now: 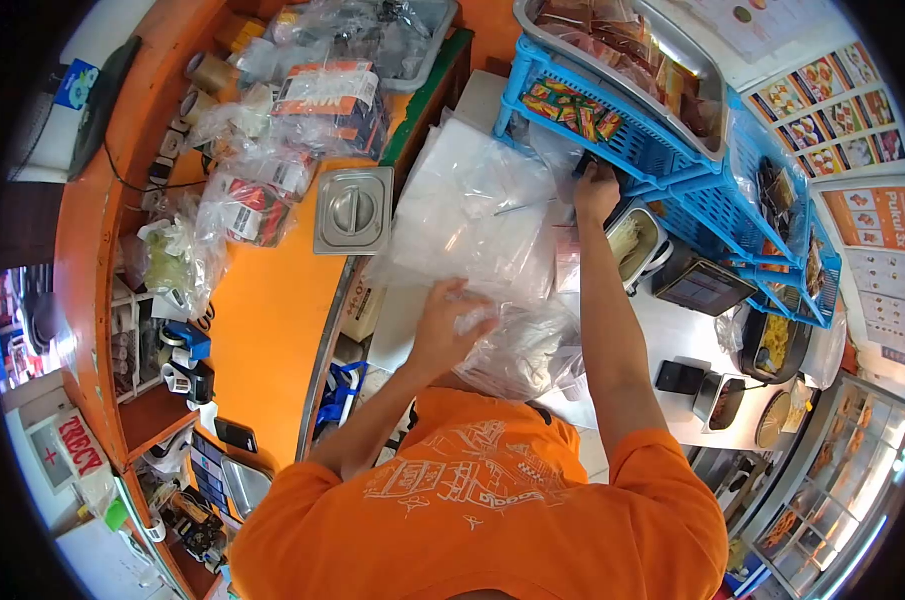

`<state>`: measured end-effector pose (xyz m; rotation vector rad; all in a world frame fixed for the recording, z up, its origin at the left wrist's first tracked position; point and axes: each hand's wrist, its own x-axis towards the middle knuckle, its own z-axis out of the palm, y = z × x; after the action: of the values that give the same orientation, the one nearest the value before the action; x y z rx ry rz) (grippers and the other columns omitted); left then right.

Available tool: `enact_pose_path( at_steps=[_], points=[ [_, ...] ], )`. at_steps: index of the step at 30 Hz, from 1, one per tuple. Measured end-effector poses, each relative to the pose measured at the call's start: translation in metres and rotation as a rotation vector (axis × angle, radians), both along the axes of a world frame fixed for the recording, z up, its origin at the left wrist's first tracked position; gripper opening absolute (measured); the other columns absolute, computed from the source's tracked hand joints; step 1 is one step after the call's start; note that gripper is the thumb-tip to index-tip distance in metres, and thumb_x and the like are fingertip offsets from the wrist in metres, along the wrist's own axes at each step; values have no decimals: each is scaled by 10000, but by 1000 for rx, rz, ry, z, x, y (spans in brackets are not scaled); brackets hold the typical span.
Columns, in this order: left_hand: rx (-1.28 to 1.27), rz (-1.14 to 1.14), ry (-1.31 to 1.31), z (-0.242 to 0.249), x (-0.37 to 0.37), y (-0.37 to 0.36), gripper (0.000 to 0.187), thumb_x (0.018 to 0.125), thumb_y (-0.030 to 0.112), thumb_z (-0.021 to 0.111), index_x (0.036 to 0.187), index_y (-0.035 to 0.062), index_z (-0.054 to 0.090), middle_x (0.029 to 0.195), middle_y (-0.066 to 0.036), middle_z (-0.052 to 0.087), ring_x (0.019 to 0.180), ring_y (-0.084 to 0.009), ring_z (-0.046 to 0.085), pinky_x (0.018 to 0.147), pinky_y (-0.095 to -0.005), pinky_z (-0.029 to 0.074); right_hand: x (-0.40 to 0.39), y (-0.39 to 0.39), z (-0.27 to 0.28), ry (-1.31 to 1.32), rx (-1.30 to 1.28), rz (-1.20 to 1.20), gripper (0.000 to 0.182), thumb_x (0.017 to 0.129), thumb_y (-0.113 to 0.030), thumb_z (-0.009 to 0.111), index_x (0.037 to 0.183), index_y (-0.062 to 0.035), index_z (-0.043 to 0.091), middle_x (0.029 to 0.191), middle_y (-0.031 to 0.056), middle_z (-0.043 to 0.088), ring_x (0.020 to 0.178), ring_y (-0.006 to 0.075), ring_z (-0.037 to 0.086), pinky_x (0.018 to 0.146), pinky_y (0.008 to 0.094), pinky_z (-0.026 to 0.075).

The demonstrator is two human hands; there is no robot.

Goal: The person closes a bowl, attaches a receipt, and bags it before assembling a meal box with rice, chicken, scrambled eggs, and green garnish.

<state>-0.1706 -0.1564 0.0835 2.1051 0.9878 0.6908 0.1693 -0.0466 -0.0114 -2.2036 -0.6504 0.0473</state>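
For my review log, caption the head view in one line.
Left hand beside a crumpled plastic bag, right hand near the blue rack.

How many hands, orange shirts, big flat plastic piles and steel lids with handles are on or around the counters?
Left hand and right hand: 2
Orange shirt: 1
Flat plastic pile: 1
Steel lid: 1
Total: 5

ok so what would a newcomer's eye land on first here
Probably the bright orange shirt at the bottom centre, with the left hand at the clear plastic just ahead of it. Next, perhaps the blue rack at upper right, with the right hand near its left end.
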Motion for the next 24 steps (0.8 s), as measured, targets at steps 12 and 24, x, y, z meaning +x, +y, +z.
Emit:
enact_pose_path(
  at_steps=[12, 24],
  points=[
    [-300, 196, 5, -68, 140, 158, 211, 856, 252, 681, 860, 41, 667, 749, -105, 686, 725, -204, 669, 650, -361, 501, 24, 23, -46, 53, -94, -26, 272, 806, -274, 754, 840, -8, 710, 771, 118, 724, 689, 311, 722, 661, 403, 576],
    [-776, -53, -283, 26, 6, 17, 242, 769, 132, 811, 753, 66, 578, 958, -40, 656, 907, -139, 614, 827, -295, 474, -115, -141, 122, 922, 166, 872, 231, 841, -51, 667, 1062, 14, 660, 967, 101, 680, 794, 183, 644, 705, 299, 524]
  ],
)
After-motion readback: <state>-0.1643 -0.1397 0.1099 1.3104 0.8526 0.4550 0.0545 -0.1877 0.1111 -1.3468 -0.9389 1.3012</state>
